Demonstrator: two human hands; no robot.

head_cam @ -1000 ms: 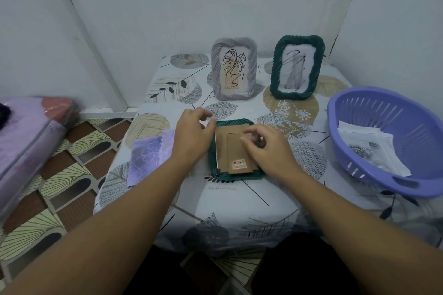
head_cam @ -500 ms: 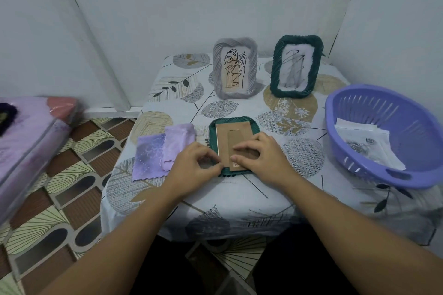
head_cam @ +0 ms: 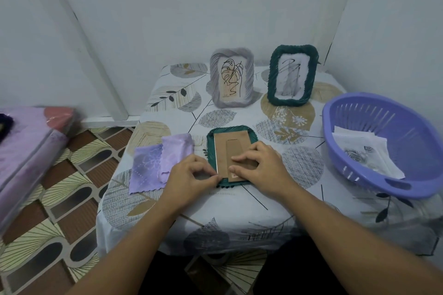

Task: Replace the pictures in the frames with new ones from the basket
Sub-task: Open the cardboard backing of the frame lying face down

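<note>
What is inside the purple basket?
The purple basket holds white paper pictures; the top one shows a grey rose drawing. How many lie stacked beneath cannot be seen, since the top sheets cover them.

Likely a home room, patterned floor tiles (head_cam: 60,199), leaf-print tablecloth (head_cam: 239,211), covered mattress (head_cam: 26,141) beside white walls (head_cam: 167,7)
</note>
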